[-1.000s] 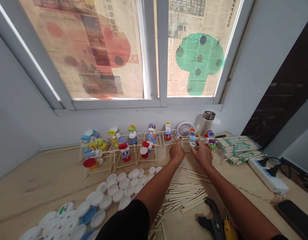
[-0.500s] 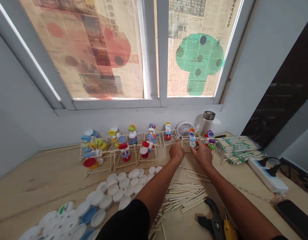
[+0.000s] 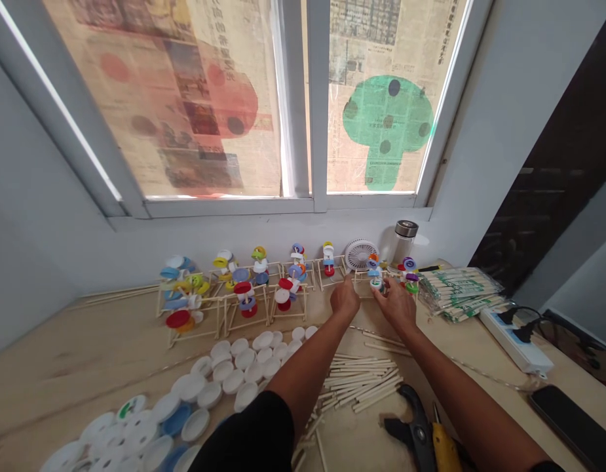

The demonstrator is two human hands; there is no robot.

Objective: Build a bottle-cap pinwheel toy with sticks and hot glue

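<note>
At the back of the table, a small bottle-cap wheel (image 3: 374, 267) with orange, blue and white caps sits in a frame of thin wooden sticks. My right hand (image 3: 397, 305) pinches the wheel's lowest white cap (image 3: 376, 284), which bears a green mark. Just to its left, my left hand (image 3: 346, 299) is closed at the near left side of that stick frame; its fingertips are partly hidden. More cap wheels on stick frames stand in rows to the left, one with a red cap (image 3: 284, 299) close by. Another colourful wheel (image 3: 409, 275) is right of my right hand.
Loose white caps (image 3: 246, 358) spread across the left front. Cut sticks (image 3: 360, 379) lie between my forearms, with black-handled cutters (image 3: 415, 426) and a yellow-handled tool (image 3: 445, 447) nearer. A small fan (image 3: 360, 254), glass bottle (image 3: 403, 244), bagged sticks (image 3: 457, 288), power strip (image 3: 517, 341) and phone (image 3: 572, 423) also stand or lie here.
The view has shifted slightly, so things on the right sit a little further left. Both hands stay at the same wheel and frame, with little visible movement.
</note>
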